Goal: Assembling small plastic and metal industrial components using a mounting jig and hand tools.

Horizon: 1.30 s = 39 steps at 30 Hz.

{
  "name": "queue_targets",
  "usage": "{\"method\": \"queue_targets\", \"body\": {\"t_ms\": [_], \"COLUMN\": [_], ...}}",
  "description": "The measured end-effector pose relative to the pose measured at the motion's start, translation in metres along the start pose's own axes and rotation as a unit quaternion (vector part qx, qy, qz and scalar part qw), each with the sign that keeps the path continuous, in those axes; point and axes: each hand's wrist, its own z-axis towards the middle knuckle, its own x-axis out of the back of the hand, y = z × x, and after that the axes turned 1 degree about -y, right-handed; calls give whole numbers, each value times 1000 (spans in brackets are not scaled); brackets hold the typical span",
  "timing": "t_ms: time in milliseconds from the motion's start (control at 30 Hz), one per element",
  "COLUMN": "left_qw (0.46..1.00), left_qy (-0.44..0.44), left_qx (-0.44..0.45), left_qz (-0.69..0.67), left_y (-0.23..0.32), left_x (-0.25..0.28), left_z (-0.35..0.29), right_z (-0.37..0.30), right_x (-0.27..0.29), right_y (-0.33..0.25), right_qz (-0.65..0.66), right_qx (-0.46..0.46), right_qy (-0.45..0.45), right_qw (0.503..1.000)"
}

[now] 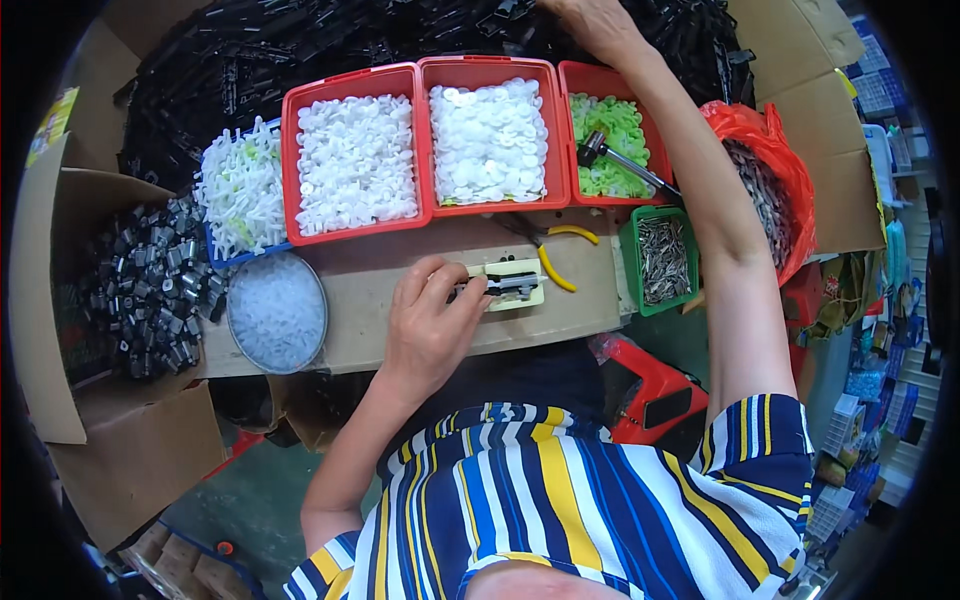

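Observation:
My left hand is closed, its thumb and fingertips pinching the left end of a narrow black part. That part lies on a small cream block on the bench. Far off at the top, my right hand reaches over a big heap of black plastic pieces. The picture's rim and the dark heap hide its fingertips. Behind the block lie pliers with yellow handles, close to my left hand. Under my right forearm, a hammer rests across a red bin of green plastic pieces.
Two red bins of white pieces stand along the back. Left of them are a blue tray, a round dish and a carton of dark metallic pieces. A green tray of metal pins and a red bag stand right.

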Motion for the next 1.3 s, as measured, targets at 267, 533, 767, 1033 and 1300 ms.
{"method": "queue_targets", "body": {"t_ms": [267, 533, 767, 1033, 1300], "left_qw": [998, 991, 988, 989, 989], "left_qy": [34, 90, 104, 105, 87], "left_qx": [16, 72, 77, 82, 98], "left_qz": [46, 70, 79, 66, 67], "left_y": [-3, -11, -9, -14, -13], "left_x": [20, 39, 42, 43, 45], "left_z": [5, 2, -8, -17, -20], "right_z": [-73, -152, -152, -146, -142], "right_x": [85, 101, 90, 97, 92], "right_y": [-83, -213, -235, -236, -242], "right_qz": [94, 300, 297, 280, 268], "right_qx": [2, 40, 31, 21, 30], "right_qy": [66, -106, -95, -146, -134], "right_qw": [993, 947, 950, 949, 954]}}
